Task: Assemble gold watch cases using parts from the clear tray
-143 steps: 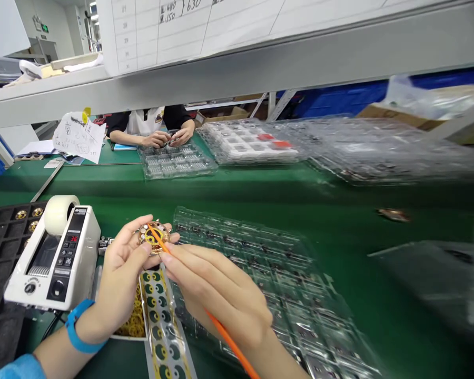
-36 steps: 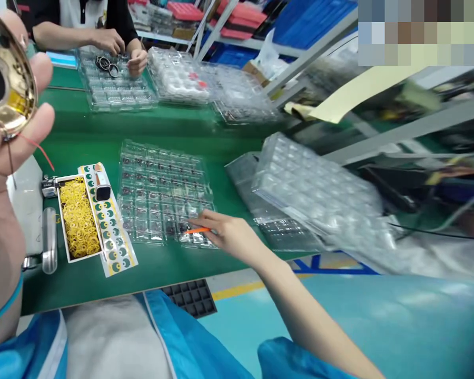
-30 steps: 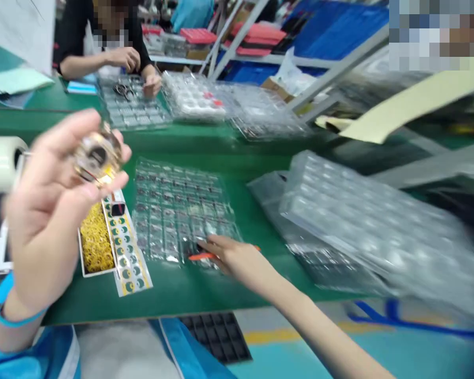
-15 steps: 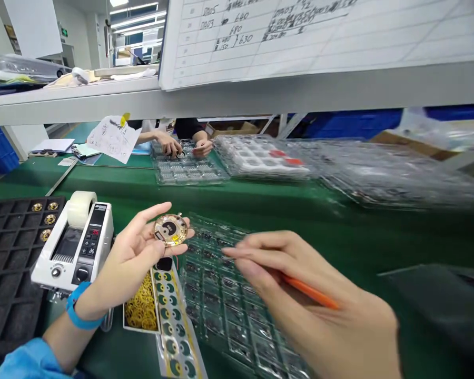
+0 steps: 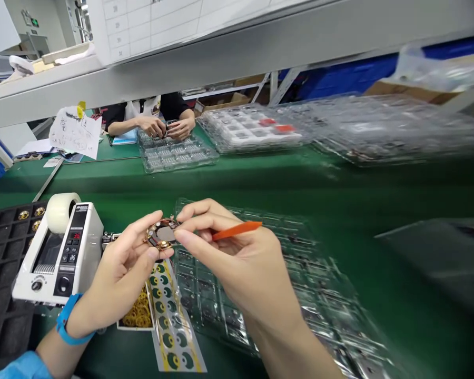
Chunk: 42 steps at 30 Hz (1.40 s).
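Held up between both hands is a small round gold-rimmed part (image 5: 163,235), a flat grey disc at its middle. My left hand (image 5: 122,268), with a blue band at the wrist, grips its left and lower edge. The fingertips of my right hand (image 5: 233,247) touch its right edge, and an orange tool (image 5: 237,230) is held in that hand, its tip hidden by fingers. Below are a sheet of green and yellow stickers (image 5: 174,321) and a box of yellow rings (image 5: 138,314). A clear tray of small parts (image 5: 312,263) lies behind and beneath my right hand.
A white tape dispenser (image 5: 59,252) stands at the left beside a black compartment tray (image 5: 3,273). Across the green bench, a person's hands (image 5: 168,128) work over a clear tray (image 5: 177,153). Stacked trays (image 5: 253,126) lie at the back; a shelf edge (image 5: 221,58) crosses above.
My right hand has moved left to the round part, which now shows a different face. The view has shifted, and the other person's hands have come together.
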### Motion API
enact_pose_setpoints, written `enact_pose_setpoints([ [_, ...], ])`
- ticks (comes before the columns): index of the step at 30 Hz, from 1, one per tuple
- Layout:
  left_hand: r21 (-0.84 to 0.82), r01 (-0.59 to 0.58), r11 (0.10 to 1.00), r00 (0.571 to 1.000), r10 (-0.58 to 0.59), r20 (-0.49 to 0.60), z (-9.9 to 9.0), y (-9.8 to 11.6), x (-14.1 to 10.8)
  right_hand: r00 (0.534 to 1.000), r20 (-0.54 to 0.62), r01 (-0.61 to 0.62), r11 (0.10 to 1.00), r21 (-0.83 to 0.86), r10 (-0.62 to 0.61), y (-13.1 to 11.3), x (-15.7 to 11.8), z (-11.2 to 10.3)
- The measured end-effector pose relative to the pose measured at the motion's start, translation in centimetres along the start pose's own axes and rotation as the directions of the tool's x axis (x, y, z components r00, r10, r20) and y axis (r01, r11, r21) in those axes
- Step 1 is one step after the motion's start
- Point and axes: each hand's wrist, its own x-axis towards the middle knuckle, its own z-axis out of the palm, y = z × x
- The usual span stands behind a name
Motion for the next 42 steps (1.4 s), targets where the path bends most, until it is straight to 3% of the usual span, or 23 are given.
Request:
enact_pose_setpoints([
  [7, 0.112, 0.007, 0.994, 0.999, -0.001, -0.049, 0.2, -0.2, -0.5, 0.997, -0.016, 0.069, 0.994, -0.088, -0.071, -0.3, -0.5, 0.3],
  [14, 0.069, -0.03, 0.997, 0.996, 0.035, -0.082, 0.7, -0.2, -0.2, 0.975, -0.049, 0.199, 0.952, -0.234, -0.215, 0.1, -1.0, 0.7],
  [17, 0.069, -0.033, 0.997, 0.985, 0.044, -0.164, 1.2, -0.3, 0.1, 0.968, -0.043, 0.224, 0.925, -0.308, -0.249, 0.2, -1.0, 1.0],
  [21, 0.1, -0.03, 0.995, 0.939, 0.062, -0.339, 1.9, -0.6, 0.8, 0.937, -0.025, 0.315, 0.871, -0.376, -0.35, 0.5, -1.3, 1.6],
  [25, 0.071, -0.031, 0.997, 0.91, 0.057, -0.41, 2.0, -1.0, 1.2, 0.896, -0.047, 0.37, 0.799, -0.473, -0.442, 1.2, -1.6, 2.1],
  [28, 0.053, -0.054, 0.997, 0.909, 0.071, -0.411, 1.7, -1.1, 1.2, 0.929, -0.024, 0.322, 0.838, -0.44, -0.37, 1.1, -1.4, 1.9],
  [30, 0.066, -0.066, 0.996, 0.927, 0.086, -0.365, 1.5, -1.1, 1.1, 0.953, 0.033, 0.291, 0.882, -0.37, -0.301, 0.9, -1.2, 1.6],
  [33, 0.188, -0.042, 0.981, 0.959, 0.093, -0.269, 0.9, -0.9, 0.9, 0.954, 0.076, 0.299, 0.909, -0.291, -0.29, 0.7, -0.8, 1.2],
  [36, 0.514, -0.072, 0.855, 0.976, 0.165, -0.139, 0.0, -0.5, 1.0, 0.916, 0.116, 0.399, 0.849, -0.346, -0.383, 1.0, -0.7, 1.1],
  [38, 0.728, -0.153, 0.668, 0.954, 0.291, -0.067, -0.6, -0.1, 1.0, 0.859, 0.169, 0.503, 0.734, -0.457, -0.484, 1.2, -0.7, 1.2],
  [40, 0.824, -0.214, 0.525, 0.916, 0.4, -0.017, -1.0, 0.2, 1.0, 0.804, 0.212, 0.567, 0.609, -0.555, -0.556, 1.2, -0.7, 1.2],
  [42, 0.804, -0.226, 0.55, 0.913, 0.408, -0.023, -1.1, 0.5, 1.0, 0.768, 0.202, 0.586, 0.54, -0.605, -0.608, 0.9, -1.0, 1.1],
])
